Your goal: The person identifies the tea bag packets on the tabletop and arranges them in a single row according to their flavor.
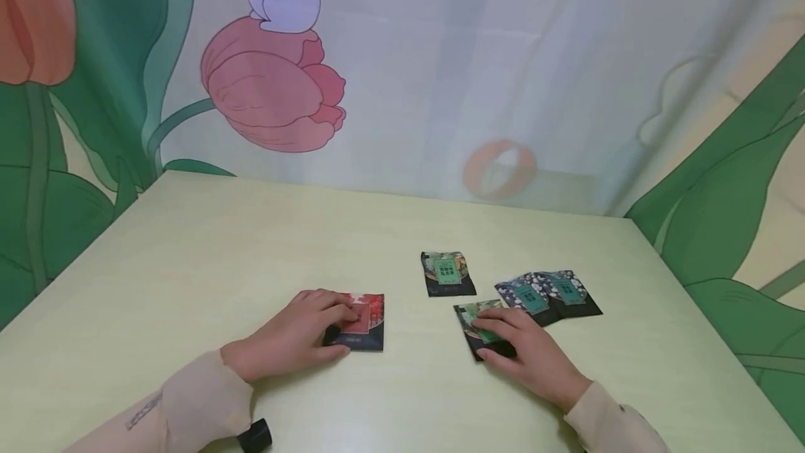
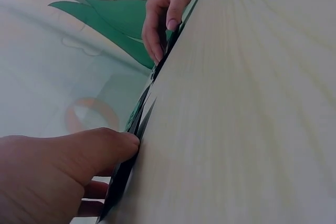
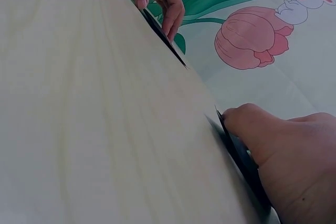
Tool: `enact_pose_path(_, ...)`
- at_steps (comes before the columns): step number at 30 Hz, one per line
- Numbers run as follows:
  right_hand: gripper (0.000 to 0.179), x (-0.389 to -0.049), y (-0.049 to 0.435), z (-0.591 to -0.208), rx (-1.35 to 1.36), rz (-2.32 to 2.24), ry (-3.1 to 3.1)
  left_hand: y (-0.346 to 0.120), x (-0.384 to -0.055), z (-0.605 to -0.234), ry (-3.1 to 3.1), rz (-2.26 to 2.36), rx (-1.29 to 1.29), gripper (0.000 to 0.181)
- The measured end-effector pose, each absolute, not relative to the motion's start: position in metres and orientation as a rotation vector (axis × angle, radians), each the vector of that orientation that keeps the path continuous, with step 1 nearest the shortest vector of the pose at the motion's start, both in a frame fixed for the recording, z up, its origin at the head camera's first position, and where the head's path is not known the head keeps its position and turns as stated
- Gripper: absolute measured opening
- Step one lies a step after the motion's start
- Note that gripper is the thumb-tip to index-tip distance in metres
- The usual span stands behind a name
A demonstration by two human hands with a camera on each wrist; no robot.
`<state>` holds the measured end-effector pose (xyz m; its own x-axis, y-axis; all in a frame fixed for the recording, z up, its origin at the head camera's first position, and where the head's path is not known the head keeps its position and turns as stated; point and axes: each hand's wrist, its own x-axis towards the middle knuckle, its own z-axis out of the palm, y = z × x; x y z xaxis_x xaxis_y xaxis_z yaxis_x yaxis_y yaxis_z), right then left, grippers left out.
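Observation:
My left hand [image 1: 295, 331] holds a red and black sachet [image 1: 374, 324], its fingers over the printed face and its thumb at the near edge. In the left wrist view that thumb [image 2: 113, 148] lies against the dark edge. My right hand [image 1: 528, 351] grips a green and black sachet [image 1: 465, 327], covering its right part. The right wrist view shows this sachet [image 3: 239, 156] edge-on, tilted, with a shadow beside its raised corner. Beyond the hands lies another green and black sachet [image 1: 448, 272].
Two dark flowered sachets with teal labels, one on the left [image 1: 527, 296] and one on the right [image 1: 569, 292], overlap just beyond my right hand. The pale wooden table [image 1: 251, 250] ends at a printed curtain [image 1: 409, 75]. A black object [image 1: 256, 435] shows under my left cuff.

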<state>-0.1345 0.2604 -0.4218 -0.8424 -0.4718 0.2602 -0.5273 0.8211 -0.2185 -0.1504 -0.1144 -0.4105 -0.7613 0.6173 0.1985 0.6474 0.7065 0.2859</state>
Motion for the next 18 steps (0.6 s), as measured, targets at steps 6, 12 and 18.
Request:
enact_pose_path(6, 0.041, -0.1336, 0.2602, -0.4191, 0.785, 0.403, -2.81, -0.1148, -0.1515, -0.4081, -2.846, -0.516, -1.059, 0.04)
enact_pose_path(12, 0.042, -0.1332, 0.2608, -0.4192, 0.793, 0.375, -2.803, -0.1161, -0.1534, -0.4068, -2.85, -0.515, -1.086, 0.041)
enact_pose_path(18, 0.046, -0.1335, 0.2613, -0.4211, 0.81, 0.364, -2.804, -0.1168, -0.1529, -0.4083, -2.862, -0.532, -1.076, 0.041)
